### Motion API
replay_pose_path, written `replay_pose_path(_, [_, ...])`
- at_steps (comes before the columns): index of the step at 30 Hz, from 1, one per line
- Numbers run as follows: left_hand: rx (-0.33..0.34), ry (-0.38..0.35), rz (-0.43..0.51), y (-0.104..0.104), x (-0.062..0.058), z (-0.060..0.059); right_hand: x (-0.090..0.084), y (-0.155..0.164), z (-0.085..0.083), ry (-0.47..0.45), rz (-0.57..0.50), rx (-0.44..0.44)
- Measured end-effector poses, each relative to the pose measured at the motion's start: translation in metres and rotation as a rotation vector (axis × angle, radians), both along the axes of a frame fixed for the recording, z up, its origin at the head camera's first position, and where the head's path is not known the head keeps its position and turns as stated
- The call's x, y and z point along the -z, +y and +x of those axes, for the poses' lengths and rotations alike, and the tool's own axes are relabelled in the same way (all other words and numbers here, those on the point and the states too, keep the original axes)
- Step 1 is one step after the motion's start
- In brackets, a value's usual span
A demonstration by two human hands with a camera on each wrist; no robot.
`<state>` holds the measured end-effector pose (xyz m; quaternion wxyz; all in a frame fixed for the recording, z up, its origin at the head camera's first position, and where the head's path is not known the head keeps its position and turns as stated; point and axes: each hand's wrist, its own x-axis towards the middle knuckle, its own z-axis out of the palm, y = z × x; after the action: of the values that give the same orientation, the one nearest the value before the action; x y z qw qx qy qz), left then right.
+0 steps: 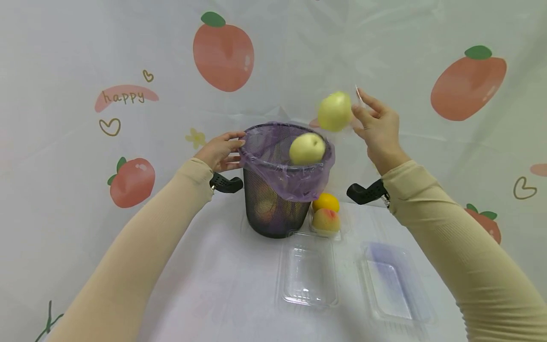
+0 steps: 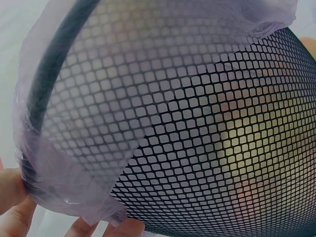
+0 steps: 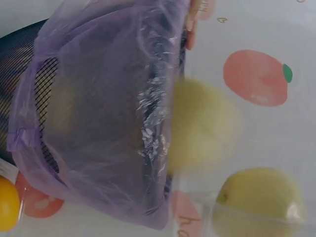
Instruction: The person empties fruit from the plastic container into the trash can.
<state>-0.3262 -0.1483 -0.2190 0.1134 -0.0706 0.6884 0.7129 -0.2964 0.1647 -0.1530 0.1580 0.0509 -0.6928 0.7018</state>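
My left hand (image 1: 222, 151) grips the rim of a black mesh wastebasket (image 1: 273, 213), thumb and fingers at its left side over the purple bag (image 1: 295, 183) lining it. My right hand (image 1: 380, 130), raised to the right of the rim, pinches the edge of a tilted clear plastic box (image 1: 358, 95), mostly too transparent to see. One pale yellow-green, apple-like fruit (image 1: 307, 148) is at the mouth of the basket, blurred in the right wrist view. A second such fruit (image 1: 334, 111) is higher, beside my right fingertips. Yellowish and reddish shapes (image 2: 242, 148) show through the mesh.
Right of the basket, an orange fruit (image 1: 326, 203) and a peach-like fruit (image 1: 326, 221) sit in a clear tray. Two clear plastic boxes (image 1: 309, 299) (image 1: 395, 316) lie on the white table in front. A fruit-printed white cloth (image 1: 290, 57) hangs behind.
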Motion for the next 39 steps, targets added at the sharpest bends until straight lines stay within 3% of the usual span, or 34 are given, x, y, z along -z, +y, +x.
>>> replay_pose_path(16, [0.004, 0.006, -0.007, -0.001, -0.002, 0.001, -0.004, 0.007, -0.001, 0.016, -0.177, -0.068])
replay_pose_path(39, [-0.004, 0.017, -0.004, -0.004, 0.001, 0.000, 0.025, 0.058, 0.012, -0.194, -0.635, -0.288])
